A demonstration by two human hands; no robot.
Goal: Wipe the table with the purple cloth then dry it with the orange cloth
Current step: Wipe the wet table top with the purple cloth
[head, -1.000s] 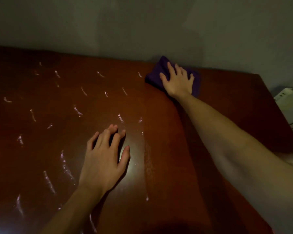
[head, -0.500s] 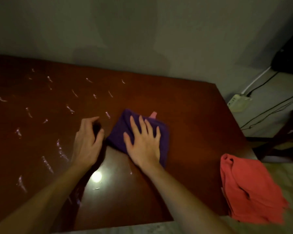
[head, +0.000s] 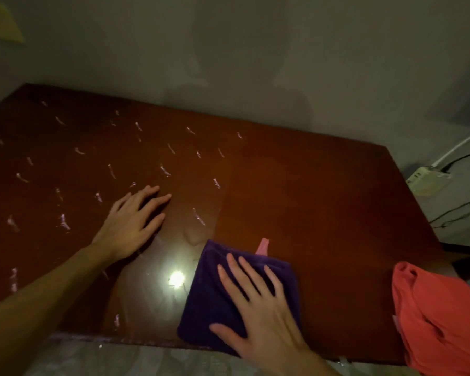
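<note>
A dark red-brown wooden table (head: 323,191) fills the view, its left half dotted with white wet streaks. The folded purple cloth (head: 209,299), with a pink tag on its far edge, lies at the table's near edge. My right hand (head: 258,313) presses flat on top of it, fingers spread. My left hand (head: 132,221) rests flat on the bare wet tabletop to the left, holding nothing. The orange cloth (head: 440,321) hangs crumpled over the table's near right corner, untouched.
A grey wall stands right behind the table's far edge. A white power strip (head: 426,180) with cables lies on the floor past the right edge. A bright lamp reflection (head: 177,279) shines between my hands.
My right hand has dragged the purple cloth from the far edge by the wall back to the near edge. My left hand stayed on the tabletop. The orange cloth came into view.
</note>
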